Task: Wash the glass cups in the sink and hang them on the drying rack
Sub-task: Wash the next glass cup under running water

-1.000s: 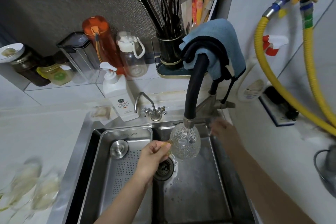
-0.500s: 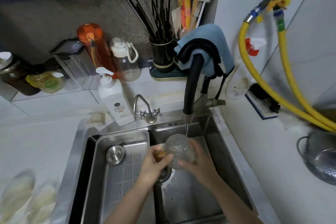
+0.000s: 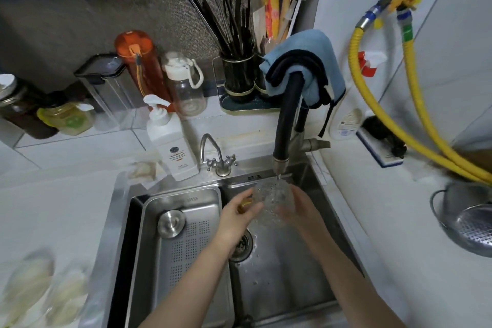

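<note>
A textured glass cup [image 3: 270, 196] with an amber handle sits under the black faucet spout [image 3: 286, 120], where a thin stream of water runs onto it. My left hand [image 3: 237, 217] grips the cup at its handle side. My right hand [image 3: 300, 208] cups the bowl of the glass from the right, fingers wrapped round it. Both hands hover over the steel sink [image 3: 287, 274], just above the drain [image 3: 243, 245]. More glass cups [image 3: 40, 290] stand blurred at the lower left on the counter.
A perforated steel tray with a round lid [image 3: 171, 222] fills the sink's left half. A soap pump bottle [image 3: 170, 141], a small tap [image 3: 217, 157], bottles and a utensil holder [image 3: 239, 80] line the back. A metal colander [image 3: 471, 224] and yellow hoses [image 3: 426, 125] are at the right.
My right hand left the faucet lever and came onto the glass. Both hands brought the cup lower in the sink, then back up under the spout.
</note>
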Motion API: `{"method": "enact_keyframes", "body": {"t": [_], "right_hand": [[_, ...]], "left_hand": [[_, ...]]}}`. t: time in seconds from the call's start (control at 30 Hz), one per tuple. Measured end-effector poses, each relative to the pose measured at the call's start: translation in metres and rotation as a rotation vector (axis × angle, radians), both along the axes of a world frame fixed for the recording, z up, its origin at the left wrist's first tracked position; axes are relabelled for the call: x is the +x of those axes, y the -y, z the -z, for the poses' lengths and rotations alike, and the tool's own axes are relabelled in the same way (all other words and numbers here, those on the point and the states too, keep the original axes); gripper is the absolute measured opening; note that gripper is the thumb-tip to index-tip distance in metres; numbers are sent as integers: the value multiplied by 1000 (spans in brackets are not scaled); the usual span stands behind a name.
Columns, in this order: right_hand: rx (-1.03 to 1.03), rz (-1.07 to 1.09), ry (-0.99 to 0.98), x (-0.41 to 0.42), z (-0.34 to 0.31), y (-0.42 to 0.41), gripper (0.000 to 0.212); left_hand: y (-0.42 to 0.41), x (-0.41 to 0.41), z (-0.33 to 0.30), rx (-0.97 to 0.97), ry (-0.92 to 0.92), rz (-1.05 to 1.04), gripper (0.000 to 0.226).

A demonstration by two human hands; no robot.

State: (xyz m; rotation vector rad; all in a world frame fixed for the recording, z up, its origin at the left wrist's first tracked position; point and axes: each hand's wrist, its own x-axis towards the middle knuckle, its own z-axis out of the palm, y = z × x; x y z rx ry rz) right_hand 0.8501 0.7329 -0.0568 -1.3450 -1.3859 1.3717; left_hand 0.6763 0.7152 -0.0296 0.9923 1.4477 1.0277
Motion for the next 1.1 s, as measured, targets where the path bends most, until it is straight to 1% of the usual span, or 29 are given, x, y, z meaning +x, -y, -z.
{"method": "enact_keyframes", "body": {"t": [0.07,0.13,0.17,0.27,0.33,0.4,0.47,0.53,0.57,0.6,0.67,0.7,0.8,0.93,0.97,1.03,1.1], "right_hand": [[-6,22,-6,7,-8,2,43],[-31,35,37,13,-1,10,31],[-48,25,45,13,6,16,30],[-57,-22,28,2,14,26,42],[-68,-19,12,-2,10,16,39],[-88,14,-13,1,6,3,39],[-116,84,5,9,11,-2,51],[-128,80,47,12,13,9,38],[-112,58,42,11,15,15,34],[-105,24,23,6,13,20,35],[-71,-27,21,-6,11,18,40],[-56,-42,35,-9,11,13,42],[-58,-29,1,-9,2,-5,48],[-49,3,28,8,13,7,66],[-53,7,10,7,19,13,66],[-50,-24,-24,-3,24,22,58],[-39,-78,-24,-13,21,16,51]], "left_hand": [[-1,11,0,14,-10,42,40],[10,17,9,15,-52,60,38],[17,16,14,10,-69,47,38],[25,5,22,-52,-38,-12,42],[17,2,19,-54,-24,-21,43],[7,7,10,-10,-38,13,41],[3,16,10,8,-59,52,39],[9,16,20,-6,-66,61,36],[14,12,23,-23,-63,43,36],[16,6,25,-50,-59,21,40],[17,-7,25,-89,-62,-8,46],[14,-11,25,-89,-62,-20,46],[2,-7,15,-20,-29,-42,42],[12,7,20,4,-89,25,40],[18,4,23,-9,-94,23,40],[24,-7,28,-45,-97,-19,42],[21,-17,26,-37,-113,-47,40]]}}
